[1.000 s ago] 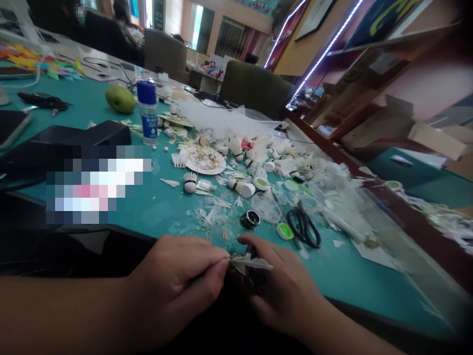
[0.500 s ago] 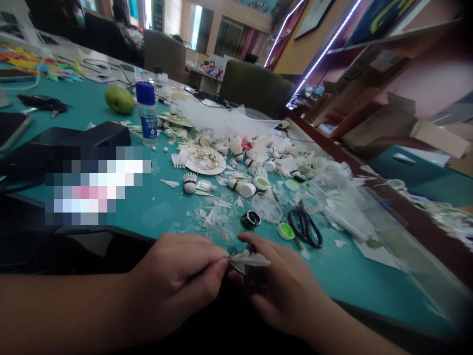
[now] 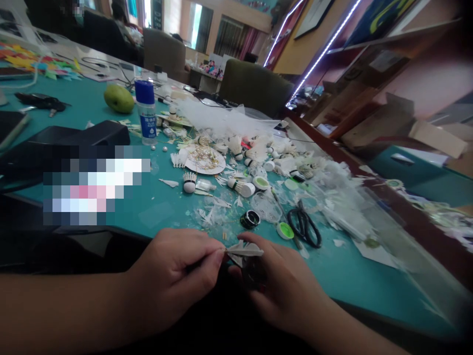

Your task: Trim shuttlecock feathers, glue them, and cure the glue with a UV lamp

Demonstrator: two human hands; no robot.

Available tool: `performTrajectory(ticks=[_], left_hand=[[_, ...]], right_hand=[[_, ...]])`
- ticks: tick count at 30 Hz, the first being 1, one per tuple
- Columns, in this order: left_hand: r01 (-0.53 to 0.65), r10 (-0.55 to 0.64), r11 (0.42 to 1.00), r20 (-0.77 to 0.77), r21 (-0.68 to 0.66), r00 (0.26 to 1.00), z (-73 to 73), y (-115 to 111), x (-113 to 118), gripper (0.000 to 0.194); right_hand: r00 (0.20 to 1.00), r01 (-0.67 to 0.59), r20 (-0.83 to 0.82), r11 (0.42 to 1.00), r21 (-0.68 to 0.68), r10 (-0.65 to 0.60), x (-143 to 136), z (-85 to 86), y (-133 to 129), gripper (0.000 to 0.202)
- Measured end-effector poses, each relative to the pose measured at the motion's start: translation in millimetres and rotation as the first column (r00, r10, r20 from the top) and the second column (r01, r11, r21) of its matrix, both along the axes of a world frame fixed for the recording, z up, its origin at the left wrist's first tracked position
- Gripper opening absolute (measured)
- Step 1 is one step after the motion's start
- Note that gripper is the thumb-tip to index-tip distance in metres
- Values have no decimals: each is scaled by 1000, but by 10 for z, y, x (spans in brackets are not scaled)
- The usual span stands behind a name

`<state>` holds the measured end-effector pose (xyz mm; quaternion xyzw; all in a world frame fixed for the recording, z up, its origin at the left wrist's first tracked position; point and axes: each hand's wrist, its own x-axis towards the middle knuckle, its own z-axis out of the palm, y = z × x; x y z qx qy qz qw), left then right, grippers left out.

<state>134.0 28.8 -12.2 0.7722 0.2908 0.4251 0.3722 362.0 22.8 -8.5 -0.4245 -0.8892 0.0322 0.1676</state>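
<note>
I pinch white feather (image 3: 246, 250) with left hand (image 3: 181, 268), right hand (image 3: 286, 278) around dark object (image 3: 254, 272), shuttlecocks (image 3: 189, 184) on teal table (image 3: 351, 271).

Glue bottle (image 3: 144, 92): blue label (image 3: 149, 128), white Chinese characters 液体胶, "GLUE" in smaller capitals beneath, next line too small to read, white drop symbol below. Reddish brand line above characters, too blurred to read. Dark background panel (image 3: 156, 15): pale characters, unclear. Dark blue surface (image 3: 382, 22), upper right: yellow marking, illegible.
</note>
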Motion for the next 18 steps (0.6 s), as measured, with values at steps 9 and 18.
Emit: performTrajectory(ticks=[9, 18], left_hand=[[20, -20, 996, 3, 90, 1000, -28, 30, -15, 27], [45, -42, 996, 32, -81, 999, -34, 57, 1, 32]], right_hand=[[999, -15, 32, 1000, 7, 15, -22, 29, 17, 38], [1000, 16, 23, 1000, -10, -16, -5, -2, 25, 44]])
